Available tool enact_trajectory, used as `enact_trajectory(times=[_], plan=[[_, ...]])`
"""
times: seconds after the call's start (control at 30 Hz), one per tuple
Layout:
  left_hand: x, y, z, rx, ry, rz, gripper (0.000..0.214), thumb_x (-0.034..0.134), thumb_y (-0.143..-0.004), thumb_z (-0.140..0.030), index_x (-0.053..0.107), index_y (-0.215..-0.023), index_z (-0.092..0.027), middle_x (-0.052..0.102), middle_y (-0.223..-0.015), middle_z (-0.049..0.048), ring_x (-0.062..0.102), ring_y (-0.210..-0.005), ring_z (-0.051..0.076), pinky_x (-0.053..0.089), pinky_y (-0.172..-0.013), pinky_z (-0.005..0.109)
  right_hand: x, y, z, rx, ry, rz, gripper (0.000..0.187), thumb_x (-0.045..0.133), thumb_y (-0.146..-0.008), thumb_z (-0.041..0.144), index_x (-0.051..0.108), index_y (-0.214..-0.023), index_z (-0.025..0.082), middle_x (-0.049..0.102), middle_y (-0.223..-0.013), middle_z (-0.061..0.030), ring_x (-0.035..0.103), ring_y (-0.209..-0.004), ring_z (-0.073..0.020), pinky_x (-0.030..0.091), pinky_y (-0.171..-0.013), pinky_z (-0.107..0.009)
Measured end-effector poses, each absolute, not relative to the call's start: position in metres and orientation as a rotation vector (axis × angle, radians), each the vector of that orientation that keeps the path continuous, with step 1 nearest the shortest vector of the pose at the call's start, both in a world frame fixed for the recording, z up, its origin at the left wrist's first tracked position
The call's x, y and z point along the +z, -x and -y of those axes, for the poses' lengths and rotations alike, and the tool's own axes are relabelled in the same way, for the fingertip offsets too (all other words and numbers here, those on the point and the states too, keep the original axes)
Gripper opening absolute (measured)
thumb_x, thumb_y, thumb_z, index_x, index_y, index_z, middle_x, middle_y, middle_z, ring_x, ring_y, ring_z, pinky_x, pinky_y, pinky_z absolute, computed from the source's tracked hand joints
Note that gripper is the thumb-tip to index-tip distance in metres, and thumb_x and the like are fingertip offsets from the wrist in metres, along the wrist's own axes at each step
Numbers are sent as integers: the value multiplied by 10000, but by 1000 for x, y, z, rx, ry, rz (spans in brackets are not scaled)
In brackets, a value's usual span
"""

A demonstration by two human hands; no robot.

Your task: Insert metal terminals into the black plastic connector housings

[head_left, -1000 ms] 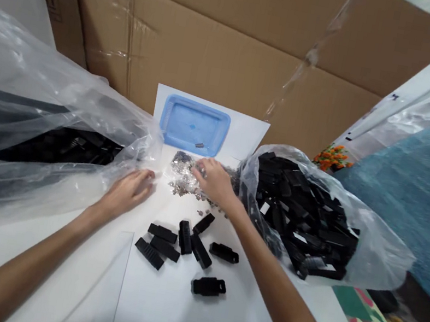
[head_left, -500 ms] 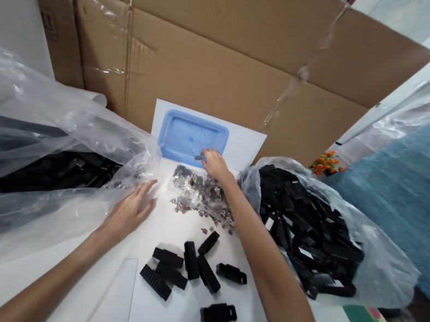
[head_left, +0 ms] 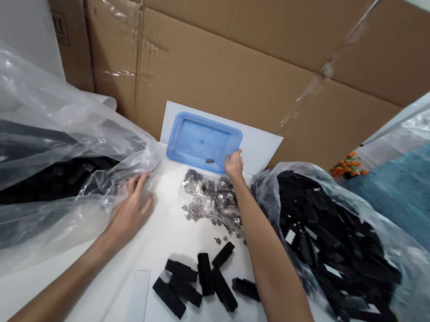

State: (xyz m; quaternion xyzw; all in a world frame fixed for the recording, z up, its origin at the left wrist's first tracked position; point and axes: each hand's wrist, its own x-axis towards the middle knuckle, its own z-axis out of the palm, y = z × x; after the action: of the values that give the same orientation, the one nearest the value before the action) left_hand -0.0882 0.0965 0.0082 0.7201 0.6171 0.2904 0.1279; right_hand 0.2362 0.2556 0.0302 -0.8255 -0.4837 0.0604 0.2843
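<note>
A shallow blue plastic tray (head_left: 207,122) stands at the back of the table. My right hand (head_left: 234,163) is closed on its right front corner. Inside, near the front wall, lies one small dark metal piece (head_left: 209,160). My left hand (head_left: 128,213) rests with fingers apart against the edge of the left clear plastic bag (head_left: 79,129), holding nothing. Between my hands, in front of the tray, sits a clear bag of small metal parts (head_left: 204,188), with many loose ones spilled before it. Several black ribbed plastic pieces (head_left: 184,290) lie nearer to me.
To the right, an open plastic bag is heaped with black plastic parts (head_left: 325,241). The left bag also holds black parts. A cardboard wall (head_left: 222,73) closes off the back, with a white board (head_left: 261,144) against it. A flat white strip (head_left: 138,306) lies in front.
The small metal piece has left my right fingers and lies in the tray. My right hand has shifted right onto the tray's corner. My left hand stays by the bag; the view has turned slightly.
</note>
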Motion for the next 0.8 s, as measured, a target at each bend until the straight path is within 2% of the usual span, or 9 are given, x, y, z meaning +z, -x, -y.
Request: enact_trajectory(times=[0.13, 0.23, 0.33, 0.43, 0.57, 0.67, 0.8], plan=[[10, 100, -105, 882, -2081, -1864, 608, 459, -1028, -369, 438, -1618, -222, 489, -1607, 161, 547, -1439, 376, 629, -959, 467, 43, -236, -256, 174, 2166, 1288, 407, 659, -1052, 418, 624, -1377, 176, 687, -1314, -107, 708, -1113, -246, 611, -964, -471], [6, 109, -111, 903, -2080, -1878, 611, 465, -1021, -353, 436, -1617, -221, 479, -1603, 163, 537, -1452, 360, 614, -1002, 461, 63, -234, -258, 128, 2105, 1316, 399, 519, -1108, 397, 554, -1446, 188, 720, -1258, -127, 710, -1134, -280, 560, -981, -461], [0, 116, -116, 927, -2091, -1875, 600, 460, -1027, -341, 444, -1606, -185, 462, -1604, 180, 476, -1499, 363, 529, -1144, 504, 87, -236, -261, 85, 2038, 1349, 399, 397, -1124, 367, 511, -1477, 217, 736, -1238, -156, 699, -1176, -325, 514, -968, -440], [-4, 122, -120, 971, -2096, -1870, 569, 459, -1048, -360, 461, -1591, -190, 448, -1607, 181, 421, -1522, 376, 430, -1230, 553, 109, -240, -263, 70, 1964, 1410, 419, 399, -1102, 332, 511, -1494, 235, 729, -1284, -167, 691, -1196, -346, 512, -975, -459], [2, 135, -126, 1051, -2080, -1873, 540, 443, -1077, -436, 489, -1575, -232, 452, -1594, 135, 429, -1494, 373, 411, -1247, 529, 125, -242, -261, 113, 1835, 1567, 450, 425, -1072, 270, 546, -1504, 241, 722, -1337, -148, 675, -1226, -344, 501, -1042, -495], [12, 147, -131, 1103, -2067, -1867, 528, 434, -1081, -470, 532, -1540, -227, 484, -1545, 135, 479, -1444, 368, 448, -1219, 502, 125, -240, -253, 184, 1718, 1716, 452, 452, -1054, 237, 587, -1485, 212, 729, -1347, -132, 670, -1228, -322, 495, -1080, -487], [21, 159, -133, 1152, -2050, -1836, 497, 474, -1060, -453, 546, -1511, -254, 501, -1522, 151, 568, -1358, 336, 541, -1122, 482, 116, -225, -236, 339, 1560, 1927, 439, 482, -1057, 242, 614, -1470, 175, 790, -1215, -105, 733, -1032, -262, 570, -975, -410]])
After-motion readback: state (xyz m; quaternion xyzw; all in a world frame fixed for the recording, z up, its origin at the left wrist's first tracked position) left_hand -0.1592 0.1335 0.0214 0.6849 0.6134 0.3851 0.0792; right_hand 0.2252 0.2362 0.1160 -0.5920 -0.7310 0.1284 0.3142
